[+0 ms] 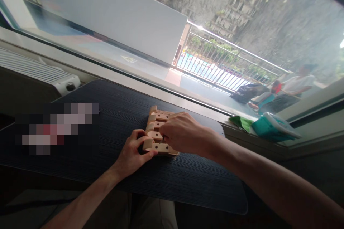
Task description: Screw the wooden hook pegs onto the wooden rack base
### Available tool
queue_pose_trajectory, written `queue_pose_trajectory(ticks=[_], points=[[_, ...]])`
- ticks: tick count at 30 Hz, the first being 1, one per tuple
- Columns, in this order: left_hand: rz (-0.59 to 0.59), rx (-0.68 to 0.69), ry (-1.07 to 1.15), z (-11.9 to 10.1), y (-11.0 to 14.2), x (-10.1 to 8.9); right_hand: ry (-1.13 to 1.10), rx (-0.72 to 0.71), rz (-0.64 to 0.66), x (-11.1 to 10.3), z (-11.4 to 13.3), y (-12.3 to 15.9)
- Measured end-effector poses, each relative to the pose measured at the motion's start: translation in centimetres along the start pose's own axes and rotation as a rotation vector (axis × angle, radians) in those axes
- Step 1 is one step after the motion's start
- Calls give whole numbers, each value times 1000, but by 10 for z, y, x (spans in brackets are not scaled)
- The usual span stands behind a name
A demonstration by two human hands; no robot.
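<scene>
A small pale wooden slatted piece (161,147), with dark round holes along its slats and rounded blocks at its left ends, lies on the dark table. My left hand (134,150) grips its near left corner, thumb along the front edge and fingers curled at the left side. Above its right half, my right hand (178,132) is closed in a fist, knuckles up. A small dark bit shows beneath the right fingers, but what they hold is hidden. Part of the slats is covered by that hand.
The dark table (107,114) reaches a large window. A pixelated patch covers something at left. A white radiator (40,69) stands beyond the table's left. At right on the sill are a green cloth (240,123) and a teal box (274,127). Outside, a person (292,87) sits near a railing.
</scene>
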State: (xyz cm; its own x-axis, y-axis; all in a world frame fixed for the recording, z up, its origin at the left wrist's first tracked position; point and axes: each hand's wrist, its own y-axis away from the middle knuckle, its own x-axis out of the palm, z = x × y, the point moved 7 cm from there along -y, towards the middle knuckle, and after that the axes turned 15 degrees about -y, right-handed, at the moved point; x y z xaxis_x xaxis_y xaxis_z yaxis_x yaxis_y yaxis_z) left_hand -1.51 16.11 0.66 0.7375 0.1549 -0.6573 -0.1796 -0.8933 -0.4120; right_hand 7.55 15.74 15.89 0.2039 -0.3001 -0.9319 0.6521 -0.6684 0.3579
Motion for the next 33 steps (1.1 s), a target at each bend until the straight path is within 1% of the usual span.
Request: queue_pose_trajectory(ticks=[2, 5, 8, 12, 17, 21, 23, 26, 29, 30, 33], points=[[-8, 4, -2, 0, 0, -1, -12, -5, 2, 0, 1, 0], [-17, 10, -5, -1, 0, -2, -37, -20, 13, 8, -1, -2], [-26, 11, -10, -1, 0, -2, -56, -28, -6, 13, -2, -4], [-30, 12, -16, 0, 0, 0, -66, -37, -3, 14, -2, -5], [-18, -6, -6, 1, 0, -1, -51, -35, 14, 13, 6, -7], [-20, -14, 6, 0, -1, -3, -11, -45, 22, 17, 13, -12], [-29, -14, 10, -1, -1, -3, -5, -27, 25, 18, 10, -16], [-39, -16, 14, -1, 0, -2, -52, 57, 32, 15, -1, -20], [-48, -16, 21, -1, 0, -2, -57, 99, 65, 10, -8, -17], [-48, -18, 23, 0, 0, -2, -43, 82, 69, 8, -7, -16], [-45, -20, 24, 0, 0, -2, -22, -27, 41, 1, 2, -9]])
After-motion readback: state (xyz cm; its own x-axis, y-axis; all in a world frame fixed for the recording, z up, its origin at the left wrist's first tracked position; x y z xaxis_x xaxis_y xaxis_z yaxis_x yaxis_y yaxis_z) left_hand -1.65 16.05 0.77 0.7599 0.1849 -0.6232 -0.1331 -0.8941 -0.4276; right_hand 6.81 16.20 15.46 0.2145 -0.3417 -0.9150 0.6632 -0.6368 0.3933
